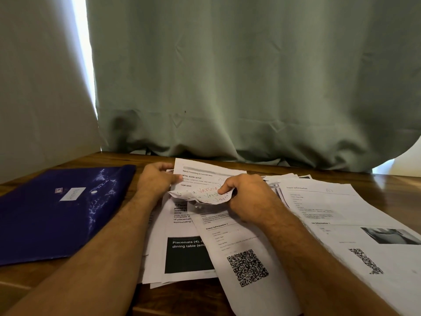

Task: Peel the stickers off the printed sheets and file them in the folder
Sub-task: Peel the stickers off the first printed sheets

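The printed sheet (200,173) is steadied by the left hand (157,179) so the sticker (205,196), pinched in the right hand (246,195), is peeled.

I see two bare forearms, no sleeves in view | left hand (157,179): no ring, watch or glove that I can see | right hand (246,197): likewise unadorned | forearms hairy, wrists uncovered

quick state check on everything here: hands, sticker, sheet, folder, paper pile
left hand: holding the printed sheet's left edge
right hand: pinching the sticker
sticker: partly peeled, curled
printed sheet: held up
folder: closed, flat on table
paper pile: spread loose
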A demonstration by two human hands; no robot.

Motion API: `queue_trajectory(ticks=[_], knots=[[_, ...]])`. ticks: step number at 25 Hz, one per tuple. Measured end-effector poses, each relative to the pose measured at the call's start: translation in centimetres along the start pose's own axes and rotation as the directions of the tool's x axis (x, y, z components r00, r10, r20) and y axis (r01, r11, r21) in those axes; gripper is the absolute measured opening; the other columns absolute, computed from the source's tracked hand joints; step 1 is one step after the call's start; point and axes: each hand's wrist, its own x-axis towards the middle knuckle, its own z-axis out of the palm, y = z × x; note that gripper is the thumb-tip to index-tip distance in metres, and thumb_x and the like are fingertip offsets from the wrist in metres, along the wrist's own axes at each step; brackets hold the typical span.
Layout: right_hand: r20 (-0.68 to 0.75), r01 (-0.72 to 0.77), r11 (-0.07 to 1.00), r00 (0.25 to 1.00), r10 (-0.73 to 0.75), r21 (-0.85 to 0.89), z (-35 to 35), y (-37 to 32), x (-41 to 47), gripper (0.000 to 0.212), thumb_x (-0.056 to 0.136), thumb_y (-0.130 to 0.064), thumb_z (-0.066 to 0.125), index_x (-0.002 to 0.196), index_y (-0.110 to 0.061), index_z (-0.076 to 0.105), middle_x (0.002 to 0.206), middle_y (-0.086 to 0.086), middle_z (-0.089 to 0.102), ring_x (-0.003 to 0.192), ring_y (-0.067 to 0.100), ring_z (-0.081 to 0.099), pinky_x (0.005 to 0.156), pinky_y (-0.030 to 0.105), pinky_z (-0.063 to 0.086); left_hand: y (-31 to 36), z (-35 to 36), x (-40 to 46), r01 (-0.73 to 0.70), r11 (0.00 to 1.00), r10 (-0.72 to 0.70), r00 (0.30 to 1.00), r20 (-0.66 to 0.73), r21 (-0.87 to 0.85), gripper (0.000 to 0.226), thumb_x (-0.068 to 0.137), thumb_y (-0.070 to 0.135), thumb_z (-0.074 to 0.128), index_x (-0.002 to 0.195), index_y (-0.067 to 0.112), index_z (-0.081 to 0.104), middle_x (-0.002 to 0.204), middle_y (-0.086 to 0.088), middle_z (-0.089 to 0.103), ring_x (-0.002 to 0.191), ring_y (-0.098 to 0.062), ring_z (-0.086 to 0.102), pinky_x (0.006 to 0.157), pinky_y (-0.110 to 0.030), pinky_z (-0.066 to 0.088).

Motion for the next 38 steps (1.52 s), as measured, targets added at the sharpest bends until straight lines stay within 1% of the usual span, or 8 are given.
queue_trajectory(ticks=[7,13,17,21,23,26,31,38], knots=[[-0.139,-0.073,0.997,0.987,0.074,0.012,-1.7,0.3,0.2,0.024,0.086,-0.015,0.073,0.102,-0.033,0.075,0.122,-0.004,0.067,0.105,0.015,0.059,0.100,0.033,0.051,2.3,0.5,-3.2,-0.060,0.950,0.080,0.995,0.052,-0.307,0.019,0.102,0.005,0.048,0.101,0.013,0.065,0.096,-0.003,0.073,0.085,-0.021,0.072,0.058,-0.028,0.060],[-0.132,-0.031,0.997,0.990,0.041,0.075,-1.1,-0.3,-0.1,0.037,0.092,-0.012,0.066,0.119,-0.032,0.051,0.112,-0.001,0.067,0.103,0.018,0.063,0.094,0.036,0.056,2.2,-0.1,-4.3,-0.089,0.868,0.301,0.877,0.375,-0.489,0.017,0.064,0.015,0.049,0.061,0.004,0.060,0.069,-0.017,0.059,0.068,-0.030,0.057,0.066,-0.033,0.047],[-0.169,0.024,0.991,0.986,-0.001,0.131,-1.0,0.3,-0.3,0.043,0.090,-0.007,0.066,0.114,-0.035,0.044,0.100,-0.007,0.061,0.094,0.014,0.061,0.086,0.032,0.058,2.8,-0.3,-5.4,-0.093,0.922,0.235,0.906,0.353,-0.375,0.058,0.099,0.029,0.039,0.054,-0.001,0.062,0.057,-0.011,0.065,0.052,-0.017,0.062,0.052,-0.019,0.051],[-0.038,-0.038,0.999,0.999,0.039,0.027,-0.6,0.2,-0.2,0.030,0.081,-0.004,0.076,0.089,-0.031,0.065,0.111,-0.005,0.061,0.097,0.014,0.055,0.091,0.031,0.054,2.1,0.1,-3.7,-0.141,0.990,0.130,0.958,0.255,0.024,0.053,0.102,0.042,0.048,0.075,0.005,0.074,0.087,-0.004,0.077,0.086,-0.015,0.070,0.076,-0.024,0.049],[-0.009,-0.044,0.999,0.999,0.044,0.005,-0.6,0.1,-0.1,0.031,0.080,-0.003,0.076,0.088,-0.032,0.066,0.117,-0.003,0.060,0.100,0.015,0.053,0.094,0.031,0.053,1.1,-0.3,-2.0,-0.179,0.906,0.143,0.982,0.120,0.383,0.025,0.093,0.039,0.067,0.101,0.018,0.078,0.109,0.000,0.074,0.099,-0.014,0.065,0.081,-0.027,0.047],[0.026,-0.036,0.999,0.999,0.036,-0.001,-0.5,-0.1,-0.1,0.035,0.081,-0.001,0.074,0.090,-0.033,0.065,0.123,-0.001,0.059,0.110,0.018,0.055,0.098,0.035,0.053,0.1,-0.5,-0.9,-0.088,0.774,0.023,0.993,0.112,0.627,0.060,0.084,0.042,0.077,0.135,0.014,0.058,0.132,-0.006,0.063,0.115,-0.023,0.059,0.092,-0.034,0.048],[0.002,-0.011,1.000,1.000,0.011,-0.012,-0.1,0.0,0.0,0.035,0.082,-0.005,0.075,0.094,-0.036,0.065,0.124,-0.002,0.061,0.109,0.018,0.057,0.094,0.037,0.056,0.2,-0.5,-0.6,-0.120,0.921,0.126,0.992,0.009,0.371,0.064,0.083,0.021,0.080,0.140,0.015,0.052,0.129,-0.007,0.066,0.111,-0.025,0.066,0.097,-0.042,0.053],[-0.145,0.049,0.999,0.988,-0.052,-0.022,-0.1,0.1,0.4,0.026,0.096,-0.021,0.062,0.118,-0.034,0.063,0.110,-0.005,0.067,0.102,0.014,0.061,0.096,0.033,0.053,0.9,-0.1,-1.8,-0.140,0.986,0.136,0.989,-0.050,-0.089,0.021,0.091,0.019,0.071,0.111,0.015,0.071,0.104,-0.006,0.074,0.086,-0.022,0.071,0.067,-0.035,0.059]])
